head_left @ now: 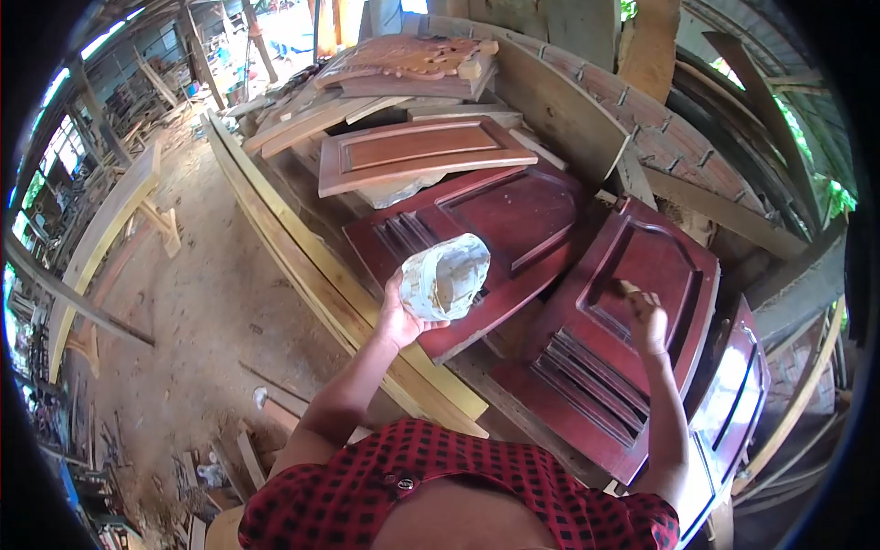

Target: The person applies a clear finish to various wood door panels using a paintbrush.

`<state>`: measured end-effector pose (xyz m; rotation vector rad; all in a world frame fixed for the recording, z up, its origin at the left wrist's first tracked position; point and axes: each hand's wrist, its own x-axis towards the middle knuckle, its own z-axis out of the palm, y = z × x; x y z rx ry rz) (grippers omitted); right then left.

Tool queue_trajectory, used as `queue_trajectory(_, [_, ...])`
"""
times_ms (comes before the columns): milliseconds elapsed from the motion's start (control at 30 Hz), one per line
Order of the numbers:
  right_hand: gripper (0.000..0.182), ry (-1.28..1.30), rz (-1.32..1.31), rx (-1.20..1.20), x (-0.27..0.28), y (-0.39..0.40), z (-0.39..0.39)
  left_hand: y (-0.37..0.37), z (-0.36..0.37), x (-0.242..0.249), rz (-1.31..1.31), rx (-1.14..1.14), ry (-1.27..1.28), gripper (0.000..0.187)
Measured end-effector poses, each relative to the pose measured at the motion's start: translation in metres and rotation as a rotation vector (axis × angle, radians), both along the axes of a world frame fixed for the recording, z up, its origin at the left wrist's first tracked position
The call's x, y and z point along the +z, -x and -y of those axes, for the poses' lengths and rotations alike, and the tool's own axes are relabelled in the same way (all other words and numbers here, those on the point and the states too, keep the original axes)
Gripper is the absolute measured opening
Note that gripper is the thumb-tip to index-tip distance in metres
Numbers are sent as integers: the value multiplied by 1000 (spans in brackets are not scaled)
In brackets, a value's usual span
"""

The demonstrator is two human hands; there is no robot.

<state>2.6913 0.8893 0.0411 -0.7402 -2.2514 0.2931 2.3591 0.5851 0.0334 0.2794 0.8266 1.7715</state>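
Note:
My left hand (405, 312) is wrapped round a whitish, stained plastic tub (423, 280), tilted so that its open mouth faces right. Its inner wall looks dirty, with brownish residue. Below and behind the tub lies a dark red wooden door panel (500, 213) with raised mouldings. Over a second dark red panel (587, 335), farther right, my right hand (649, 323) is closed, its fingertips close to the recessed field. What those fingers hold, if anything, I cannot make out.
A lighter brown panel (417, 154) and a carved wooden piece (403, 60) lie beyond. Long yellowish planks (339, 302) run along the left of the panels. A glossy panel (733, 385) leans at the right. Wood scraps (215, 467) litter the dirt floor.

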Motion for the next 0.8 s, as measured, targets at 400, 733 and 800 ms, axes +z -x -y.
queue_trajectory(400, [25, 1311, -208, 369, 17, 36, -28, -9, -8, 4, -34, 60, 74, 79])
queue_trajectory(733, [34, 478, -585, -319, -44, 65, -207, -11, -12, 14, -68, 74, 138, 79])
queue_trajectory(800, [29, 433, -473, -331, -42, 74, -210, -12, -15, 16, -71, 145, 206, 77])
